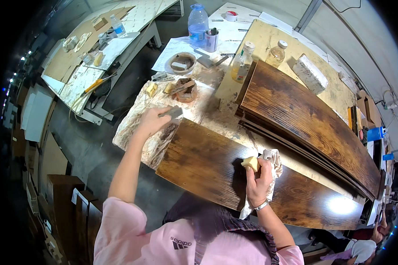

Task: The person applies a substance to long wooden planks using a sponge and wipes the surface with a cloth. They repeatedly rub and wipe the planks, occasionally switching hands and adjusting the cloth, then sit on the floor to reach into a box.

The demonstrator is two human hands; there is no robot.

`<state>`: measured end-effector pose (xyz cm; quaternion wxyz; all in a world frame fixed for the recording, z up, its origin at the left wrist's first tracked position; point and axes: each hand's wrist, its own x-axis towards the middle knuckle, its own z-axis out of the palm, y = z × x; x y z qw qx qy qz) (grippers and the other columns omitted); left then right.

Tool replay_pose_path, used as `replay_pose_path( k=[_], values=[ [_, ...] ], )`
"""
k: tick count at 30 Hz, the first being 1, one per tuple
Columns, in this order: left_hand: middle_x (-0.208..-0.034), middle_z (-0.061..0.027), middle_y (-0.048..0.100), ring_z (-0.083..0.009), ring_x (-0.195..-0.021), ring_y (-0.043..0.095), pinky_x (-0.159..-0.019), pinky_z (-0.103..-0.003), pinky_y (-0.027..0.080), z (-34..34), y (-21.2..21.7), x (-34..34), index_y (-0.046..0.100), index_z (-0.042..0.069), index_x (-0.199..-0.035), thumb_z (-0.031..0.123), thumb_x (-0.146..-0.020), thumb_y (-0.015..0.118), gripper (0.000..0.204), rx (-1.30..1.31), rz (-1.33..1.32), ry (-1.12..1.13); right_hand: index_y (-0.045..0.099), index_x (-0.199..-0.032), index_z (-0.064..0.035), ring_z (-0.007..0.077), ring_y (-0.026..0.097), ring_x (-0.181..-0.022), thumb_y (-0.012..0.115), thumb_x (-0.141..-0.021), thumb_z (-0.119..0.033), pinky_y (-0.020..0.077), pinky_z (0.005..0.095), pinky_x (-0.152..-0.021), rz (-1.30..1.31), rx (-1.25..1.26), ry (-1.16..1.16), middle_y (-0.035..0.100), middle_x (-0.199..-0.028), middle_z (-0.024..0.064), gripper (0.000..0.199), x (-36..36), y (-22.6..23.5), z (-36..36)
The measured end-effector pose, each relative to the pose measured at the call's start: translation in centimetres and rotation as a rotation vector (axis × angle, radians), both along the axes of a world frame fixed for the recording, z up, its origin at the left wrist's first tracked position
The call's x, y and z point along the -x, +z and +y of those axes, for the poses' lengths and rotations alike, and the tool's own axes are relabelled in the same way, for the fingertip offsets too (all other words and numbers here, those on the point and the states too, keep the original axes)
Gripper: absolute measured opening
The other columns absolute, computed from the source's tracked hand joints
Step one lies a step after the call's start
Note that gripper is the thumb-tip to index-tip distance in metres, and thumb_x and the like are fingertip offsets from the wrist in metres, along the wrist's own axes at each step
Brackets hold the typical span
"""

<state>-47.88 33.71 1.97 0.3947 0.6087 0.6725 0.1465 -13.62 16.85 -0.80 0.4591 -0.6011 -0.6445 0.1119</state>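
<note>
A long dark-brown wood-grain board [203,154] lies in front of me across the near side of the table. Beyond its left end, my left hand [151,121] is closed on a small grey block [174,112], perhaps a sanding pad, over the stained cloth [135,126]. Above the middle of the board, my right hand [259,183] grips a pale yellow piece of sponge [250,163] between thumb and fingers. A crumpled white rag [274,161] is bunched in the same hand and hangs down past the wrist. Bright light reflects off the board's right end.
Several similar boards [305,119] are stacked behind. Past my left hand stand a brown-stained cup [185,91] and a round tub [181,63]. Bottles [243,62], a large blue jug [198,26] and a white block [310,73] stand farther back. Another person [358,247] is at lower right.
</note>
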Motion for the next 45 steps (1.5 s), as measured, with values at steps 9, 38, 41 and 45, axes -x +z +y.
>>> replay_pose_path(
  k=[9,38,41,45],
  values=[
    [-0.122,-0.0190,0.068,-0.0272,-0.110,0.066,-0.098,-0.034,0.048,-1.3,-4.9,-0.1,0.066,0.004,-0.128,0.023,-0.083,0.070,0.049,-0.392,-0.203,0.030,0.056,-0.107,0.0005,0.0334,0.055,-0.081,0.067,-0.083,-0.001,0.0462,0.0401,-0.073,0.020,0.063,-0.005,0.054,-0.094,0.0165,0.027,0.1,0.3,0.2],
    [-0.136,-0.0129,0.050,-0.0343,-0.123,0.050,-0.102,-0.053,0.040,-15.4,-3.5,-25.7,0.060,0.013,-0.124,0.035,-0.067,0.082,0.065,-0.736,-0.164,-1.018,0.058,-0.120,0.0052,0.0123,0.063,-0.096,0.067,-0.091,-0.001,0.0516,0.0272,-0.088,0.812,-0.031,-0.124,0.066,-0.107,0.0081,0.031,-4.1,6.9,-1.2],
    [-0.115,-0.0100,0.061,-0.0299,-0.102,0.058,-0.084,-0.045,0.050,-16.9,-3.9,-22.8,0.065,0.009,-0.102,0.027,-0.062,0.081,0.047,-0.704,-0.310,-0.923,0.059,-0.119,0.0054,0.0108,0.062,-0.097,0.068,-0.090,0.001,0.0518,0.0255,-0.086,0.629,-0.006,-0.067,0.064,-0.110,0.0064,0.030,-4.0,6.7,0.4],
    [-0.095,-0.0128,0.065,-0.0308,-0.080,0.062,-0.069,-0.037,0.052,-18.7,-1.7,-12.3,0.065,0.001,-0.089,0.020,-0.062,0.077,0.035,-0.703,-0.572,-0.536,0.064,-0.107,0.0041,0.0139,0.063,-0.089,0.071,-0.085,-0.001,0.0537,0.0275,-0.079,0.541,0.074,0.009,0.061,-0.097,0.0060,0.024,-1.7,6.3,3.3]
  ],
)
